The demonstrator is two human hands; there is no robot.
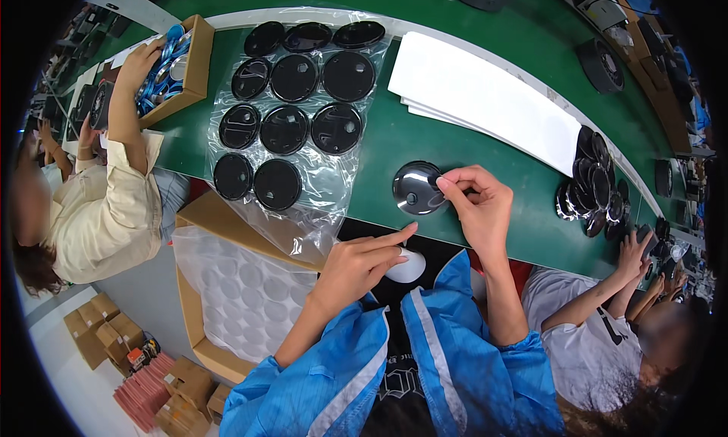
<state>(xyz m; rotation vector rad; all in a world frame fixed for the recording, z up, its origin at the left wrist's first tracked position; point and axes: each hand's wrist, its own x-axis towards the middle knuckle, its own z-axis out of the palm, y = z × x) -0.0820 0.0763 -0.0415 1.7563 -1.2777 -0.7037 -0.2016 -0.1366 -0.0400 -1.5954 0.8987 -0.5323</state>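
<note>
My right hand [481, 205] pinches the right edge of a glossy black disc [413, 193], which has a small hole and sits at the green table's near side. Closer to my body, my left hand [356, 266] has its index finger stretched out toward the table edge. Its other fingers are closed on a white rounded piece [411, 267], partly hidden by the fingers. Rows of similar black discs [284, 130] lie on a clear plastic sheet [318, 179] to the left of the held disc.
White sheets [485, 92] are stacked beyond my right hand. More black discs [595, 179] are piled farther right. An open carton [193, 285] of round pieces under film stands at my lower left. A co-worker's hand [140, 61] reaches into a box [199, 61] of blue-edged parts; another person works at right.
</note>
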